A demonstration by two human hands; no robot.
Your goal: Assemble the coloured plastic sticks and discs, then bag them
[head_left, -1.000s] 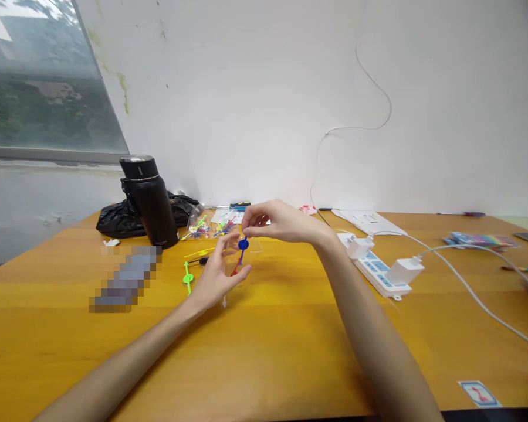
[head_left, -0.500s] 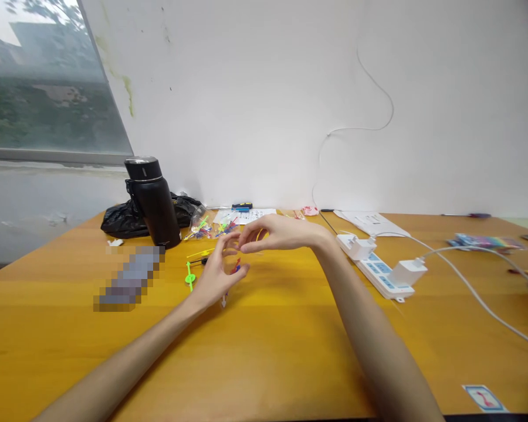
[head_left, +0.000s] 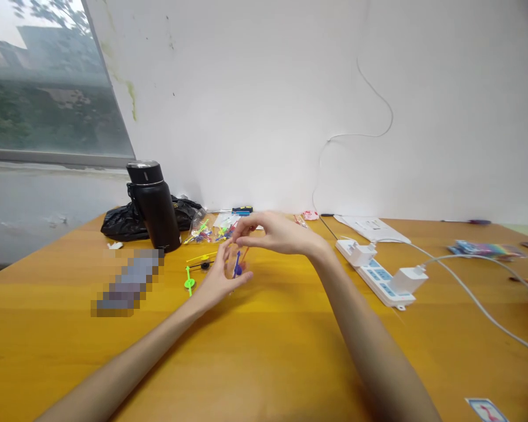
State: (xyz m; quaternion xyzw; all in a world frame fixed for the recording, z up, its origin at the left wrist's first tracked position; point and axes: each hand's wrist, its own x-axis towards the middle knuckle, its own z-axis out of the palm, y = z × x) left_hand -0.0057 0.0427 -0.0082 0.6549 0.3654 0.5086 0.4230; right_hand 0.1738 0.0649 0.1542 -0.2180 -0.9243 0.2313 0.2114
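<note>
My left hand [head_left: 217, 275] is low over the table, its thumb spread from its fingers. In the gap stands a blue plastic spinner arrow [head_left: 238, 265]; I cannot tell whether the fingers touch it. My right hand [head_left: 277, 231] arches above from the right, thumb and fingers drawn together near the left fingertips. What lies between them is hidden. A thin orange piece [head_left: 246, 254] shows just below that thumb. Left of my left hand lie a green spinner arrow [head_left: 189, 283], a black one [head_left: 205, 266] and a yellow one [head_left: 203, 258].
A black flask [head_left: 156, 211] stands at back left before a black plastic bag [head_left: 123, 223]. Clear bags of coloured pieces [head_left: 202, 230] and a screwdriver [head_left: 242, 209] lie along the wall. On the right are a white power strip [head_left: 382, 284] with chargers, cables and paper [head_left: 372, 228].
My right hand has shifted slightly left and closer to my left fingertips. The blue arrow now shows upright in the left hand's gap, where red, blue and white tips showed before.
</note>
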